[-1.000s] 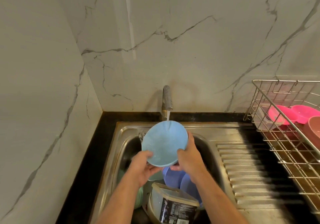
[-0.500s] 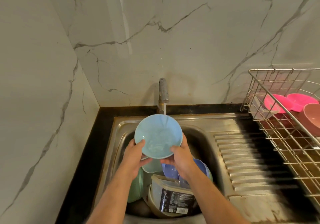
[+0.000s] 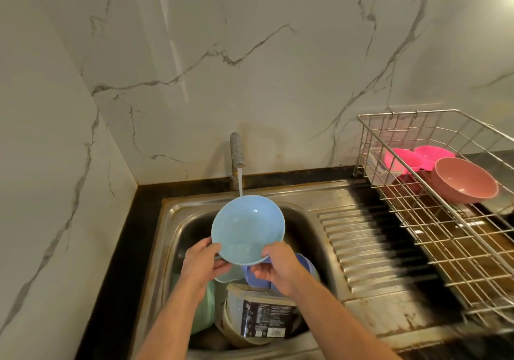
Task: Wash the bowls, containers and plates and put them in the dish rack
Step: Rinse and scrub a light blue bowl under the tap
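Since half a second back, blue bowl [image 3: 247, 230] tilted further up under tap stream [image 3: 240, 184]. Left hand [image 3: 204, 262] and right hand [image 3: 278, 269] each gripped its near rim over sink [image 3: 306, 220]. Three pink bowls sat in rack [image 3: 434, 231]; container [image 3: 261, 315] and others remained unwashed below.

I see a home kitchen: a steel sink [image 3: 178, 220] with ribbed drainboard at lower centre, a running tap [image 3: 236, 151] above it, marble wall tiles [image 3: 250, 54] behind, and a wire dish rack [image 3: 445, 220] holding bowls at right.
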